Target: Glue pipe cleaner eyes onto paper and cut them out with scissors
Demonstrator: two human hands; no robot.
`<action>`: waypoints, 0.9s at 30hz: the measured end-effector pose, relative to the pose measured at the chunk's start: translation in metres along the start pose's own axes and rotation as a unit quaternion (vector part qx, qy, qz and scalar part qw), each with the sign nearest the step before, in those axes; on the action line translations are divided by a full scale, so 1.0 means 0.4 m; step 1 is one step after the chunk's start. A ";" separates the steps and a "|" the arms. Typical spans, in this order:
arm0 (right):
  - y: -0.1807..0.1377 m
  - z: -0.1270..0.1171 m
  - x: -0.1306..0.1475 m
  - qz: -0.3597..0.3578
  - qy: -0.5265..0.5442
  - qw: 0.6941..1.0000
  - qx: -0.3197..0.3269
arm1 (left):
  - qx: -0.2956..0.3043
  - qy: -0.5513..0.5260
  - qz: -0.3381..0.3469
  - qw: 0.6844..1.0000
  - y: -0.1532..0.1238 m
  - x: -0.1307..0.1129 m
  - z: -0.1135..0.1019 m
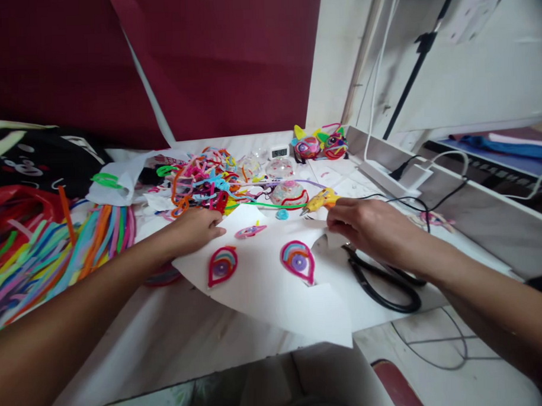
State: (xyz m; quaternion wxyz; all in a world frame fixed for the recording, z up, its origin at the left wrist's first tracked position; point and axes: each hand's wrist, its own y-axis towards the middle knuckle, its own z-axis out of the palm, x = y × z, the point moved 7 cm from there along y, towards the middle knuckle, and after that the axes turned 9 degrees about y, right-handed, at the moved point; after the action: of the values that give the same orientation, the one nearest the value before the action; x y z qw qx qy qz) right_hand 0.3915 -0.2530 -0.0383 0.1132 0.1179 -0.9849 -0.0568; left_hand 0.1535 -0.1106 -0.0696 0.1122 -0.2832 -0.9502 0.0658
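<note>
A cut sheet of white paper [260,286] lies between my hands, its lower right corner past the table's front edge. On it are two eye shapes of pink, orange and blue pipe cleaner, the left eye [223,266] and the right eye [298,262], each with a purple centre. A smaller pink eye-like piece [250,231] sits above them. My left hand [198,228] is closed at the sheet's upper left edge. Fingers pinched, my right hand [358,223] grips its upper right edge. Black-handled scissors [385,285] lie beneath my right wrist, blades hidden.
A yellow glue gun [322,200] lies just beyond my right hand. Tangled pipe cleaners [208,175] and clear domes [280,167] stand behind, with a small clock [279,152] and decorated masks [321,144]. Pipe-cleaner bundles [90,239] fill the left; a power strip [392,178] is at right.
</note>
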 end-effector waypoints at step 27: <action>-0.284 0.117 -0.169 0.071 0.020 0.995 0.062 | -0.173 0.072 0.270 0.944 -0.268 -0.476 0.076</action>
State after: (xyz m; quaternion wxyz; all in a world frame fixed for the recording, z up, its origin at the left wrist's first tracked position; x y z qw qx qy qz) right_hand 0.4693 -0.3421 -0.1133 0.1291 0.0552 -0.9900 0.0152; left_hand 0.2447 -0.3068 -0.1123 0.1077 -0.5484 -0.8241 -0.0923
